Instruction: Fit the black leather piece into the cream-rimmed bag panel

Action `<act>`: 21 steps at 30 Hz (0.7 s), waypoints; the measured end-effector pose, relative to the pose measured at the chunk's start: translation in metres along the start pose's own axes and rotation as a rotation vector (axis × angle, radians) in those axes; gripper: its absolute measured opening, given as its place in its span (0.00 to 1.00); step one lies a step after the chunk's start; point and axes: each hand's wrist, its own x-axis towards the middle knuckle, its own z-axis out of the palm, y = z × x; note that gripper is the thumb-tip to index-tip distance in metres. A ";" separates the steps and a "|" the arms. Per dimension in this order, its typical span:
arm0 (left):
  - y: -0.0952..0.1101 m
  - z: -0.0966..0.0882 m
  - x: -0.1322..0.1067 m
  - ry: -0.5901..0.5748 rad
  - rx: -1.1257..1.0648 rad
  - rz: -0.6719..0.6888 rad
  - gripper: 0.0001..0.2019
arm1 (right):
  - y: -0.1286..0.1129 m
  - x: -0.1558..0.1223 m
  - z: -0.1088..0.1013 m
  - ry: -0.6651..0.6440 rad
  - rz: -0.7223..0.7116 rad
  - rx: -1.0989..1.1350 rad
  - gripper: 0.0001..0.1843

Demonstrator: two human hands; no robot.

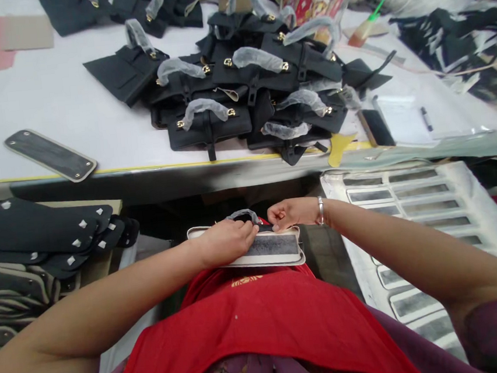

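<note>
A bag piece with a white-edged base panel [276, 245] rests against my red apron [262, 326], below the table's front edge. A plastic-wrapped handle [242, 214] rises behind it. My left hand [231, 240] lies over the piece with its fingers closed on its upper edge. To the right, my right hand [292, 213], with a bracelet at the wrist, has its fingers curled at the same upper edge. Whether a small thing is pinched in those right fingers is hidden.
Several black handbags [209, 123] with wrapped handles crowd the white table [25, 102]. A loose base panel [51, 154] lies left. Stacked black panels [37, 230] stand at lower left, a board of glued panels [432, 227] at right. A glue bottle [363, 32] is farther back.
</note>
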 end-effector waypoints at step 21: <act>-0.053 0.002 -0.046 -0.042 -0.381 0.099 0.16 | -0.029 0.048 0.023 -0.064 -0.095 -0.105 0.20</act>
